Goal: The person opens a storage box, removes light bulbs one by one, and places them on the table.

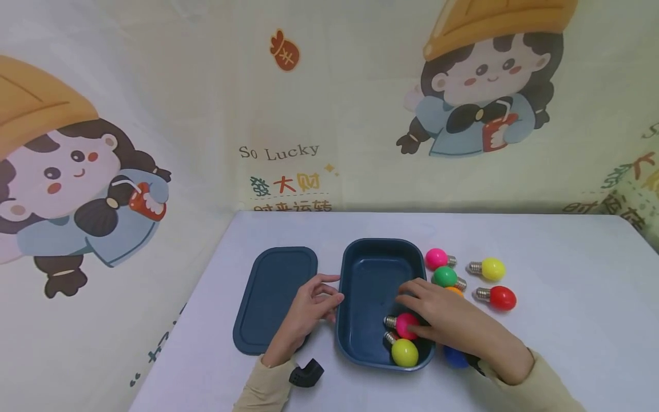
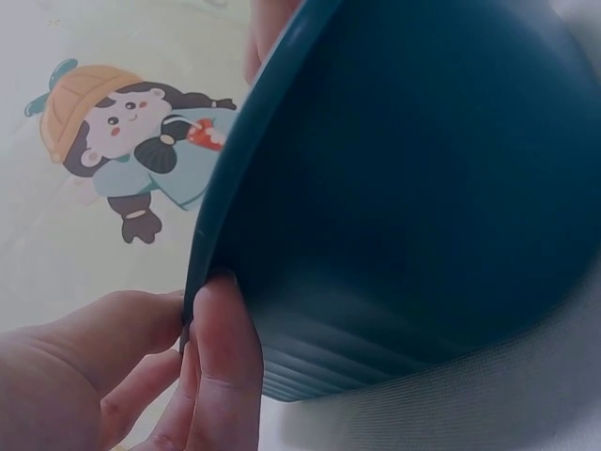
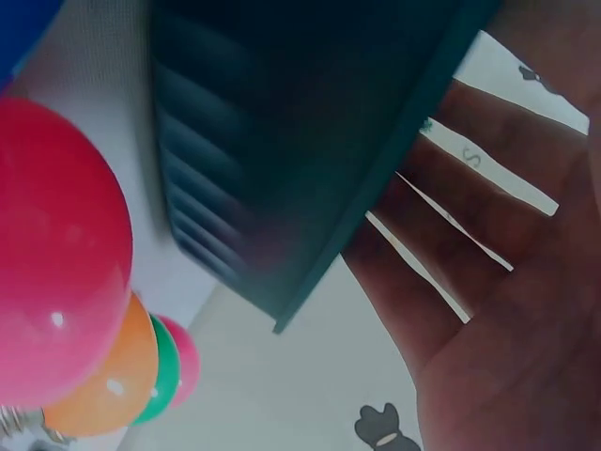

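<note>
A dark blue rectangular container (image 1: 378,254) stands in the middle of the table. My left hand (image 1: 313,303) pinches its left rim, with thumb and finger on either side of the edge in the left wrist view. My right hand (image 1: 448,315) reaches over the right rim, fingers spread and lowered inside; its thumb lies over a pink light bulb (image 1: 407,325), with a gap between thumb and fingers. A yellow bulb (image 1: 405,353) lies in the same near right corner. In the right wrist view the container wall (image 3: 272,160) hides my fingertips.
Right of the container lie bulbs: pink (image 1: 436,258), green (image 1: 445,276), yellow (image 1: 493,269), red (image 1: 502,298), and blue (image 1: 455,357) partly under my forearm. An orange bulb (image 3: 103,376) and a large pinkish-red one (image 3: 61,254) show beside the wall. A dark blue lid (image 1: 275,297) lies left.
</note>
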The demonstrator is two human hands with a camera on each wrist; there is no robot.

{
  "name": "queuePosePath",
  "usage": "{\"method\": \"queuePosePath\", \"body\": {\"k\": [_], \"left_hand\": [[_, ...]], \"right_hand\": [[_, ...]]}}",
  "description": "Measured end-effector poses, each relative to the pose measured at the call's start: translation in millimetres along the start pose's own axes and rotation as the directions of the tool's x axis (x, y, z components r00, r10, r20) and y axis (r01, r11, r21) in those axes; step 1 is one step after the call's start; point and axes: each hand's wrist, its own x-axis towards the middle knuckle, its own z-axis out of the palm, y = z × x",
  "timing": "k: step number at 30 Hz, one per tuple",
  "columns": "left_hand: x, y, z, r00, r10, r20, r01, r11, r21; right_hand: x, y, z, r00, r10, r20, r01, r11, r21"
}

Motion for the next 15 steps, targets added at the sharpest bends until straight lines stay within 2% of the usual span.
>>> {"method": "queuePosePath", "body": {"k": [3,8,15], "left_hand": [[-0.5,0.2,-0.2,1.000,-0.003,0.002,0.003,1.000,0.001],[-0.6,0.8,-0.3,1.000,0.006,0.005,-0.006,1.000,0.005],[-0.6,1.7,-1.2,1.000,-0.001,0.008,0.001,1.000,0.005]], "right_hand": [[2,0,2.8,0.999,-0.030,-0.015,0.030,1.000,0.002],[6,1,6.8,0.999,-0.029,-0.017,0.029,1.000,0.000],[13,0,7.8,0.997,0.003,0.081,-0.007,0.999,0.040]]}}
